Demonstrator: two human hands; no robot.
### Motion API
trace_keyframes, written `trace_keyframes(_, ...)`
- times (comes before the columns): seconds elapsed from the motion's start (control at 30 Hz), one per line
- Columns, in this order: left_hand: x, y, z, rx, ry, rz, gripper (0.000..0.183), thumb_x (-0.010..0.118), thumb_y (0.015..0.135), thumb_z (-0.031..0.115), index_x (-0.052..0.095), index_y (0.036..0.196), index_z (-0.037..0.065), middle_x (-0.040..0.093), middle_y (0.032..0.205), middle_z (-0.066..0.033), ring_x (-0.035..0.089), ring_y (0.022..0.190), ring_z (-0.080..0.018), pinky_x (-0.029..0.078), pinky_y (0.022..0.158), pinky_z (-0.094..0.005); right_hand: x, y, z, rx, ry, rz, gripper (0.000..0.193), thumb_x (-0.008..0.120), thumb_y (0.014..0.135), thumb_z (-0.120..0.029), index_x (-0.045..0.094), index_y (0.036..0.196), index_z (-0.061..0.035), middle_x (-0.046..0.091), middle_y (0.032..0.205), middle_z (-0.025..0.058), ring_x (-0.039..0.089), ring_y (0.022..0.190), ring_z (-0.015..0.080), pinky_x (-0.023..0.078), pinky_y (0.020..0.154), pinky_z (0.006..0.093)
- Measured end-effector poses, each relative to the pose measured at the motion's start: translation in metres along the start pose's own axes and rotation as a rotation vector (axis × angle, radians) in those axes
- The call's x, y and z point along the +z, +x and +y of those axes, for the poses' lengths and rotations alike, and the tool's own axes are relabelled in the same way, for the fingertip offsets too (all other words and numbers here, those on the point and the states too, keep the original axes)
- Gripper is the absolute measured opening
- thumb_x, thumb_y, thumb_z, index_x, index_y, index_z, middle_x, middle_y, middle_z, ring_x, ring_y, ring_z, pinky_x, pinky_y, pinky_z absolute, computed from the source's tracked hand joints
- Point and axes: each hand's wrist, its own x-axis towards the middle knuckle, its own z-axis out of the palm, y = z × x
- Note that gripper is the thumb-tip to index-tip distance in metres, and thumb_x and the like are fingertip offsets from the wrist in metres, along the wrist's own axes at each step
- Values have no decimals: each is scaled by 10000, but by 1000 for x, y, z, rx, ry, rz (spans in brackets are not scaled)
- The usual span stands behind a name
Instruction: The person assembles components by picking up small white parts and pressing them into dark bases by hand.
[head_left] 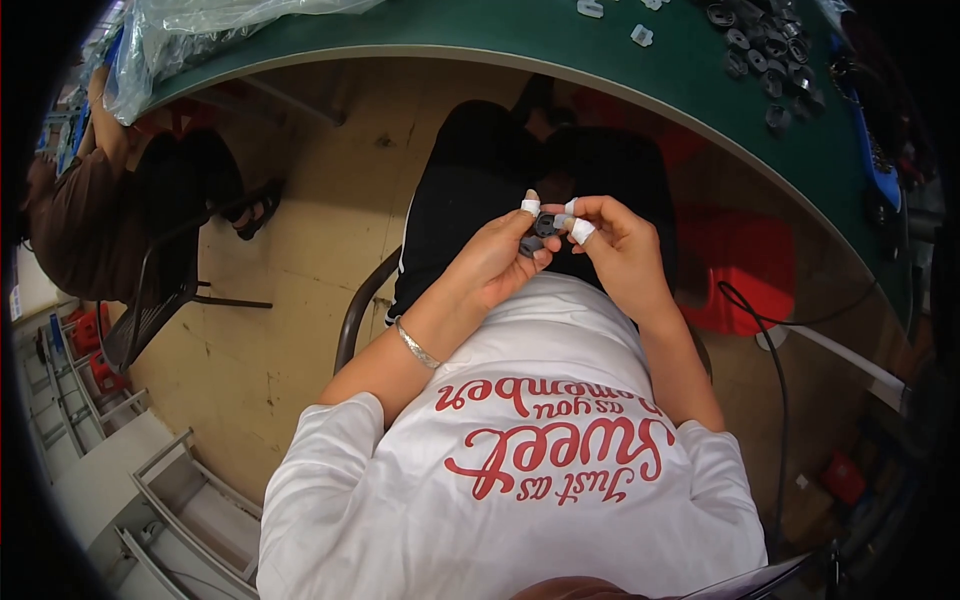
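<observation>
Above my lap, my left hand [490, 262] is closed round a small dark grey plastic part [545, 226], gripped by thumb and fingers. A second grey piece [530, 245] shows lower down among the same fingers. My right hand [628, 252] pinches a small pale translucent piece [561, 221] against the right side of the dark part. Whether that piece is seated in the part or only touching it, I cannot tell. White tape wraps several fingertips, and a silver bracelet [416, 344] circles my left wrist.
A green table [480, 28] curves across the top. On it lie a heap of dark grey parts [772, 48], a few translucent pieces [642, 36], a clear plastic bag [190, 35] and a blue tray [872, 140]. A red stool [745, 270] stands right; a seated person [90, 225] is left.
</observation>
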Motion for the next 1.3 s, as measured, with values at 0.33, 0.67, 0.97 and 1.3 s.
trace_keyframes(0.33, 6, -2, -4, 39, 69, 182, 307, 474, 998, 285, 624, 1067, 27, 624, 875, -34, 582, 702, -85, 435, 562, -213, 10, -2, 1, -144, -382, 98, 124, 606, 820, 38, 605, 941, 14, 664, 883, 103, 629, 679, 158, 505, 605, 266)
trace_keyframes(0.67, 1, 2, -10, 162, 212, 134, 264, 486, 992, 230, 623, 1053, 13, 627, 859, -25, 594, 725, -71, 467, 614, -197, 15, 0, 4, -224, -504, 101, 143, 612, 805, 48, 587, 937, -1, 663, 844, 103, 649, 666, 183, 509, 585, 289)
trace_keyframes(0.97, -1, 2, -14, 178, 243, 125, 241, 466, 982, 160, 610, 1082, -6, 626, 901, -41, 593, 756, -80, 472, 639, -194, 8, 10, 13, -127, -529, 91, 89, 612, 805, 47, 602, 890, 21, 640, 776, 72, 605, 672, 103, 496, 603, 241)
trace_keyframes(1.3, 1, 2, -12, 179, 325, 87, 221, 515, 919, 47, 569, 1112, -44, 637, 935, -77, 615, 772, -100, 486, 623, -198, -4, 10, 33, 114, -86, -33, 204, 553, 852, 45, 632, 1039, 28, 642, 879, 67, 608, 762, 98, 516, 704, 233)
